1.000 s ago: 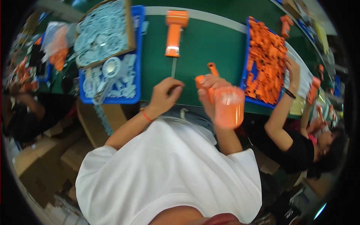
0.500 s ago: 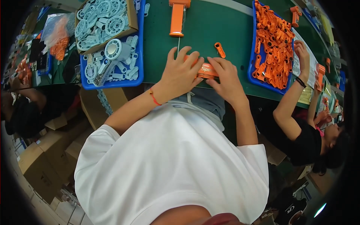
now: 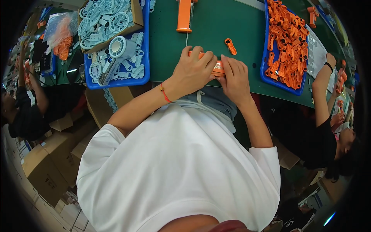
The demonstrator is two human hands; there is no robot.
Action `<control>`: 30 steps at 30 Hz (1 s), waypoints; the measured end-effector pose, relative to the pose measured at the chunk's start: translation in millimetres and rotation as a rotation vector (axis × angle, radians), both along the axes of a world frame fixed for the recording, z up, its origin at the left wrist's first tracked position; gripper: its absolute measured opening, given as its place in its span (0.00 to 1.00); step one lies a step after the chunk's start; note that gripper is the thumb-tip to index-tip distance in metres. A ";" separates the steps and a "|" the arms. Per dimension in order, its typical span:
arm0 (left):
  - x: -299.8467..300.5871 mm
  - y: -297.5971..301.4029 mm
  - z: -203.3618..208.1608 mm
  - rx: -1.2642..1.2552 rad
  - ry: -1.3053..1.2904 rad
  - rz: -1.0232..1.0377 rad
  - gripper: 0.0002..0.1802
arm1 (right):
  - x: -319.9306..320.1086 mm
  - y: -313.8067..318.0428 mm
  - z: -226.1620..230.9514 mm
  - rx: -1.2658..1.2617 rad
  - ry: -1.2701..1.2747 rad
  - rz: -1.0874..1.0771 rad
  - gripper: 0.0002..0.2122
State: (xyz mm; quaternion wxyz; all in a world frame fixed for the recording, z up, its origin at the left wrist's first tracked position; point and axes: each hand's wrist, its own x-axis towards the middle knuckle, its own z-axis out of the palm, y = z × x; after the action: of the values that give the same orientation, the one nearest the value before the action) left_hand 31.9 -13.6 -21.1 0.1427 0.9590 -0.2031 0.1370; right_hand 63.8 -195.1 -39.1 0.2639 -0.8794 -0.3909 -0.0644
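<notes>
Near the front edge of the green table, an orange plastic piece [image 3: 218, 69] with pale lettering is held between my two hands. My left hand [image 3: 194, 72] curls over its left end, hiding much of it. The fingers and thumb of my right hand [image 3: 235, 79] close on its right end. Just beyond lies a small orange lever-shaped part [image 3: 230, 46] with a dark spot, touched by neither hand. Further off, in line with my left hand, is a larger orange device [image 3: 184, 17] with a thin metal rod extending toward me.
At right, a blue tray [image 3: 266, 73] holds a heap of small orange parts. At left, another blue tray [image 3: 145, 73] carries pale blue parts, a white-and-blue roll [image 3: 123, 47] and a cardboard box [image 3: 136, 17] of similar parts. Co-workers sit on both sides; one's arm [image 3: 321, 92] reaches over the table.
Both hands have shifted slightly to the right in the picture, still gripping the orange piece. The co-worker's arm at right has moved lower and outward.
</notes>
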 end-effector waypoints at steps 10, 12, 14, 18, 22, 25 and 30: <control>0.8 -2.4 -5.0 0.001 -0.041 0.027 0.24 | -1.8 1.2 -8.5 -0.037 -0.115 -0.031 0.25; 1.2 -1.9 -5.2 -0.014 -0.029 0.031 0.24 | -4.0 1.5 1.7 -0.029 -0.032 -0.030 0.25; 2.7 -1.2 -4.5 -0.087 -0.050 0.011 0.22 | -2.7 2.6 3.9 -0.022 0.054 -0.029 0.25; 0.2 -1.8 -3.9 -0.094 -0.002 0.015 0.25 | -2.1 -1.0 1.0 0.122 0.160 -0.026 0.25; 1.0 -3.0 -4.9 -0.115 -0.032 0.028 0.22 | -2.6 -1.0 -2.2 0.246 0.201 -0.033 0.24; 1.6 0.3 -8.3 -0.110 -0.070 -0.010 0.22 | 1.1 -2.8 0.0 0.136 0.150 0.005 0.22; 0.9 -2.7 -15.3 -0.067 -0.175 -0.001 0.21 | -0.3 -2.8 -7.4 0.165 0.073 0.032 0.21</control>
State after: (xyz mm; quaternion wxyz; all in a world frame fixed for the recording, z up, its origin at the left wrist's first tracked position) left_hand 32.8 -16.3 -36.4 0.1566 0.9379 -0.2105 0.2268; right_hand 63.5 -197.9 -46.5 0.3505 -0.8501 -0.3884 -0.0602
